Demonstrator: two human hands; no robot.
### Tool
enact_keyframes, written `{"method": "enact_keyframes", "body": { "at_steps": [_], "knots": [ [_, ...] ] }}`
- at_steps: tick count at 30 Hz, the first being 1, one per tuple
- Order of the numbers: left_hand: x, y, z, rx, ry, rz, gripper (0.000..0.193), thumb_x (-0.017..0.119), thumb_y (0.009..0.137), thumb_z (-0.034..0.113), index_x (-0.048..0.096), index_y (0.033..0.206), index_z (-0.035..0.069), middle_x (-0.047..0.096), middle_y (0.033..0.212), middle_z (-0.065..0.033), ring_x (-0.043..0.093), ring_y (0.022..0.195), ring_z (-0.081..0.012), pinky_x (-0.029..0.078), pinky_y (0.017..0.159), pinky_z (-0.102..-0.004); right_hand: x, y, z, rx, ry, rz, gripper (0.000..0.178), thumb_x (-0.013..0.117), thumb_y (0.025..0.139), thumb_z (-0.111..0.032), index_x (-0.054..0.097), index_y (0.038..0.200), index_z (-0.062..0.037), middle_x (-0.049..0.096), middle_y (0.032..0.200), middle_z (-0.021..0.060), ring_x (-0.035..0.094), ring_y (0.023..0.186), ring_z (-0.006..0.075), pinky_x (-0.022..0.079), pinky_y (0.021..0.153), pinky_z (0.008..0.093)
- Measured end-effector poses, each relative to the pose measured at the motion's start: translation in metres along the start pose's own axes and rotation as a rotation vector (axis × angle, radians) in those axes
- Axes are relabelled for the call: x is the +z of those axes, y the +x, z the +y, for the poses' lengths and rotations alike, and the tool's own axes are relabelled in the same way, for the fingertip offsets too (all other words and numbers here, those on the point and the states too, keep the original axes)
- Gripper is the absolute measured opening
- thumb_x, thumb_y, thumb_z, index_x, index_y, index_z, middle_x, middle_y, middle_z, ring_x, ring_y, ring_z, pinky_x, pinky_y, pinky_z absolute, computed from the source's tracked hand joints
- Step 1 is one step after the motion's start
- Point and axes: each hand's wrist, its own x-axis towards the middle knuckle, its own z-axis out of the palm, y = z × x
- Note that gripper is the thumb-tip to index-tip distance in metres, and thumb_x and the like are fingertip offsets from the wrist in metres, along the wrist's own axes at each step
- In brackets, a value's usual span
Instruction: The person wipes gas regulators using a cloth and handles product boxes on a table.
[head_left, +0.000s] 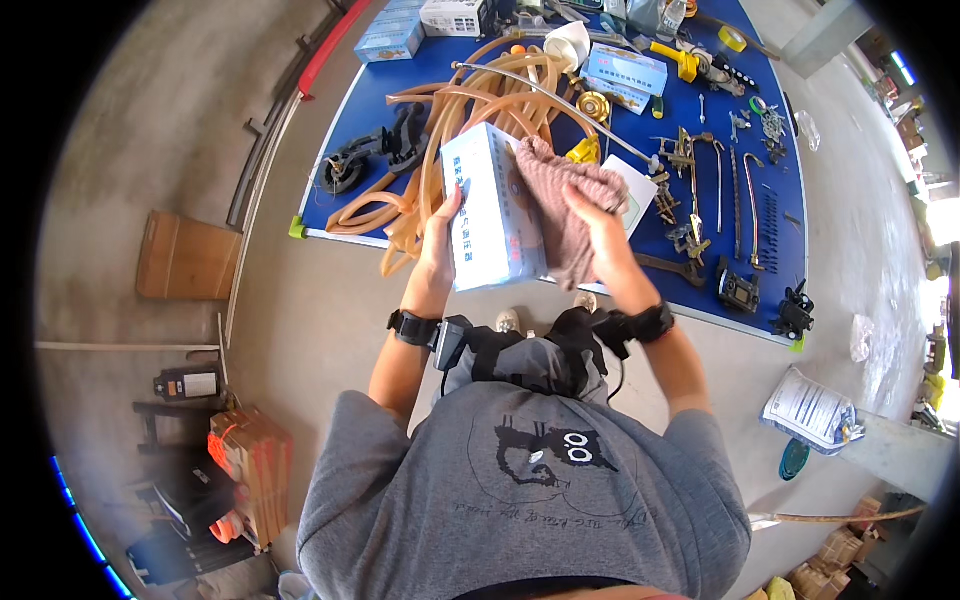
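A light-blue and white cardboard box (pixel 487 220) is held up over the near edge of the blue table. My left hand (pixel 440 240) grips its left side, the thumb lying on the printed face. My right hand (pixel 600 232) is closed on a brownish-pink cloth (pixel 560 205), which is bunched against the box's right side. The cloth covers part of that side, so the fingers beneath it are hidden. Just behind the box lies a heap of tan rubber hose (pixel 470 100). A white card (pixel 632 190) lies partly behind the right hand.
The blue table (pixel 350 130) carries black clamp-like parts (pixel 375 160) at left and more blue boxes (pixel 625 70) at the back. On its right lie brass torch fittings (pixel 690 190), drill bits (pixel 770 230) and a yellow angle grinder (pixel 680 62). Cartons (pixel 255 470) stand on the floor at left.
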Motion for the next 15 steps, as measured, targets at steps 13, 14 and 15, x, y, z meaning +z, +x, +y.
{"method": "enact_keyframes", "body": {
  "at_steps": [13,14,15],
  "knots": [
    [-0.027,0.068,0.006,0.187,-0.194,0.267,0.039,0.049,0.087,0.034,0.051,0.115,0.008,0.062,0.105,-0.0071,0.061,0.092,-0.0240,0.047,0.083,-0.0358,-0.045,0.016,0.056,-0.223,-0.544,-0.122,0.043,0.070,0.078,-0.014,0.052,0.115,-0.0004,0.058,0.110,0.0067,0.055,0.100,0.0164,0.043,0.088,0.0271],
    [-0.037,0.077,0.008,0.243,-0.251,0.277,0.039,0.049,0.087,0.035,0.050,0.116,0.008,0.062,0.104,-0.0069,0.061,0.092,-0.0238,0.047,0.084,-0.0364,-0.048,0.006,0.058,0.020,-0.232,-0.047,0.045,0.065,0.083,-0.022,0.049,0.119,-0.0020,0.056,0.114,0.0091,0.055,0.105,0.0201,0.042,0.093,0.0320],
    [-0.046,0.085,0.007,0.301,-0.311,0.284,0.040,0.049,0.087,0.036,0.050,0.116,0.008,0.062,0.104,-0.0067,0.061,0.092,-0.0236,0.047,0.084,-0.0369,-0.048,-0.004,0.053,0.158,-0.098,-0.049,0.046,0.063,0.084,-0.025,0.048,0.121,-0.0022,0.055,0.116,0.0097,0.054,0.106,0.0209,0.041,0.094,0.0332]
  ]
}}
